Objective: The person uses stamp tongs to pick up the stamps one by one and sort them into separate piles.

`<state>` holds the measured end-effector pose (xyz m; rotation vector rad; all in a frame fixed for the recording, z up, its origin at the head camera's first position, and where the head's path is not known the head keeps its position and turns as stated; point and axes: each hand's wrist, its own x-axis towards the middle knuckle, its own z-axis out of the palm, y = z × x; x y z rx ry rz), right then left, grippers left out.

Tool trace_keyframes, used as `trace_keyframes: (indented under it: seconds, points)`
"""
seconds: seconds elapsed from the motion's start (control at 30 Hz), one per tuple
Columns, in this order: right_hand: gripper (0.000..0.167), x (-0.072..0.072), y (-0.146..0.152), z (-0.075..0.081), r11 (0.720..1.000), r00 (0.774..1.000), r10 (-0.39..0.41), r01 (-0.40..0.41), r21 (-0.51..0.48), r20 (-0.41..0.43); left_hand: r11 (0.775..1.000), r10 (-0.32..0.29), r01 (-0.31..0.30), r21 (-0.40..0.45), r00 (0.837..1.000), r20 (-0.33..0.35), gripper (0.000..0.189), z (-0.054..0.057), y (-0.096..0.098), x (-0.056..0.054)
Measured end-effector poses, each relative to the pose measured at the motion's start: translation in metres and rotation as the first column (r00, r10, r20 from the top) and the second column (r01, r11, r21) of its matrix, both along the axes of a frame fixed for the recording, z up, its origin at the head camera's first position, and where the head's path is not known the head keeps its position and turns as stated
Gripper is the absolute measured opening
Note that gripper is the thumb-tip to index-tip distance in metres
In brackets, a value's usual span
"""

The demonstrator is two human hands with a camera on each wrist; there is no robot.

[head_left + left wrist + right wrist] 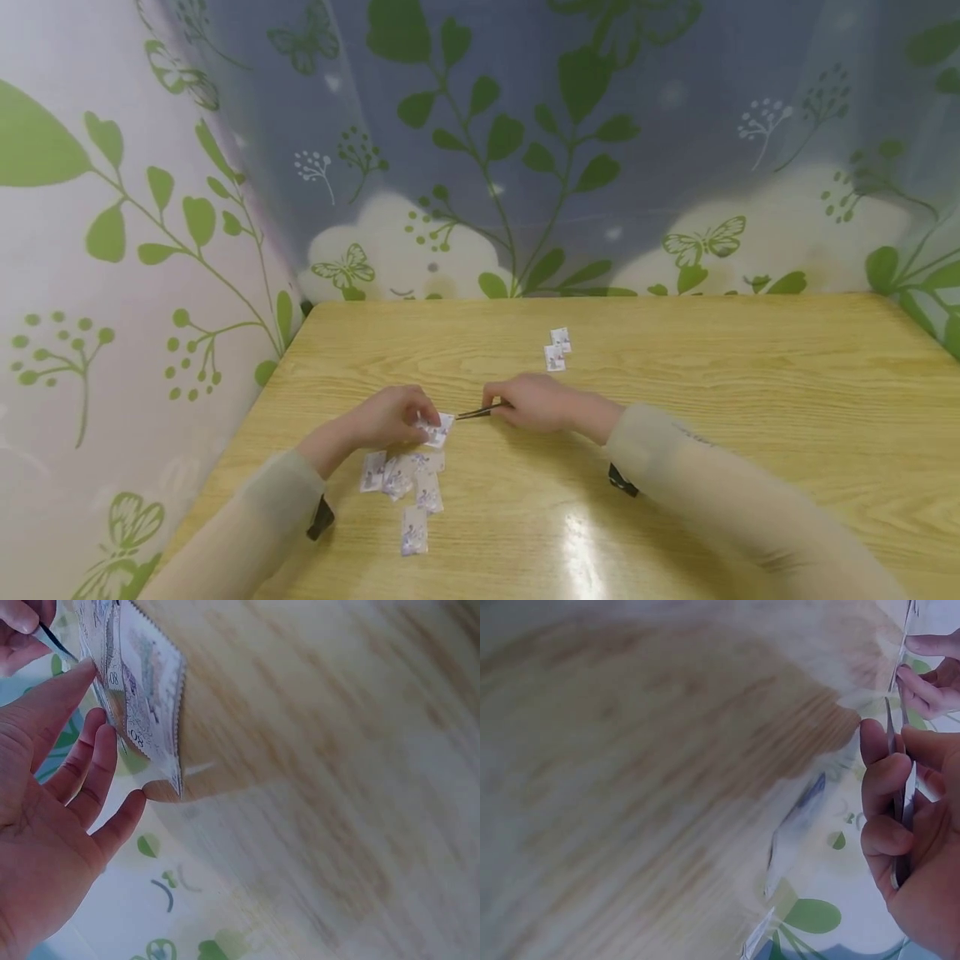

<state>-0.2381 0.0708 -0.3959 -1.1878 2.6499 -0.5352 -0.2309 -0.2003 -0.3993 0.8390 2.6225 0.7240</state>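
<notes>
My right hand [536, 402] holds a pair of dark metal tweezers [905, 802], fingers curled around the shanks. The tweezers' tips point left in the head view, right beside the edge of a stamp [442, 432]. My left hand [393, 417] has its thumb and fingertips on that stamp, the other fingers loosely bent and spread. In the left wrist view, stamps [154, 679] with perforated edges and a printed 80 overlap in front of the fingertips. Several more stamps [397, 477] lie loosely grouped near my left forearm, and a single stamp [414, 531] lies closest to me.
Two stamps [555, 358] lie overlapping farther back, beyond my right hand. Everything is on a wood-grain table [750, 417]. A leaf-patterned cloth [480, 150] hangs along its back edge, with a pale patterned one [112, 292] on the left.
</notes>
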Motion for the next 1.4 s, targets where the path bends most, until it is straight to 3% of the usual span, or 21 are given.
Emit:
trace_keyframes:
  seconds: [0.87, 1.13, 1.4]
  points:
    - [0.006, -0.001, -0.011, -0.002, 0.999, 0.997, 0.021, -0.023, -0.023, -0.075, 1.000, -0.024, 0.024, 0.019, 1.000, -0.013, 0.016, -0.002, -0.002, -0.001]
    - [0.012, -0.005, 0.003, 0.006, 0.999, 0.999, -0.026, 0.025, -0.034, -0.036, 0.998, -0.051, 0.053, 0.041, 0.998, -0.036, 0.017, -0.003, -0.004, -0.001]
    - [0.015, -0.013, 0.030, 0.028, 0.996, 0.999, -0.042, 0.043, -0.079, 0.017, 0.999, -0.047, 0.047, 0.014, 0.999, -0.016, 0.017, 0.001, -0.003, -0.001]
